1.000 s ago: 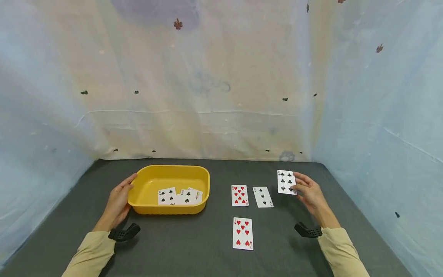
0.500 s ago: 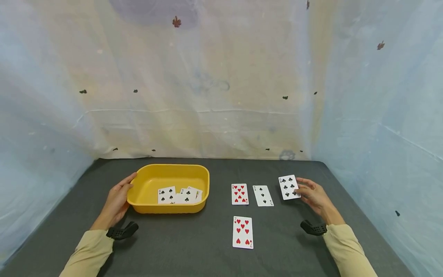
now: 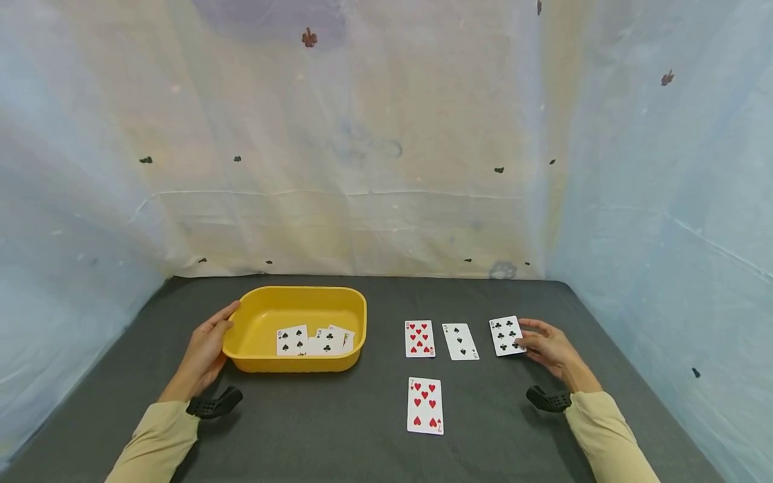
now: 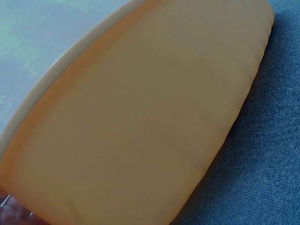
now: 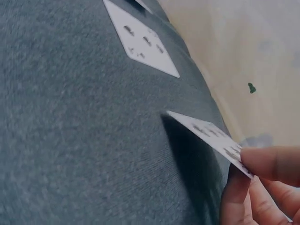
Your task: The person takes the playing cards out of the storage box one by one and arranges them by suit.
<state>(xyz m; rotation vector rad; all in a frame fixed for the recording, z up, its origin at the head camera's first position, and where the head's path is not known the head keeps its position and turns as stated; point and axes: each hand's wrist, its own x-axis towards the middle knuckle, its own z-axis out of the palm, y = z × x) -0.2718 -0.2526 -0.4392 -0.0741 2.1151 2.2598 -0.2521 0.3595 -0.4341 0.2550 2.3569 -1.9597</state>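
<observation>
My right hand [image 3: 551, 347] pinches the right edge of a six of clubs [image 3: 504, 334] between thumb and fingers. In the right wrist view the card [image 5: 208, 136] is tilted, its held edge raised above the cloth and a shadow beneath it. To its left a three of spades [image 3: 460, 342] lies face up, then an eight of hearts [image 3: 419, 339]. Nearer the body is a seven of hearts [image 3: 425, 406]. My left hand [image 3: 204, 349] holds the left side of a yellow tray [image 3: 296, 364]; the tray's wall [image 4: 140, 112] hides most of that hand in the left wrist view.
Inside the tray several face-up cards overlap, a spade card [image 3: 292, 341] and a club card [image 3: 326, 342] among them. A dark grey cloth [image 3: 314, 429] covers the table. Pale sheets [image 3: 362, 228] hang behind it and along both sides.
My right hand has moved slightly right and lowered the six of clubs toward the cloth, to the right of the three of spades. The left hand and tray stay in place.
</observation>
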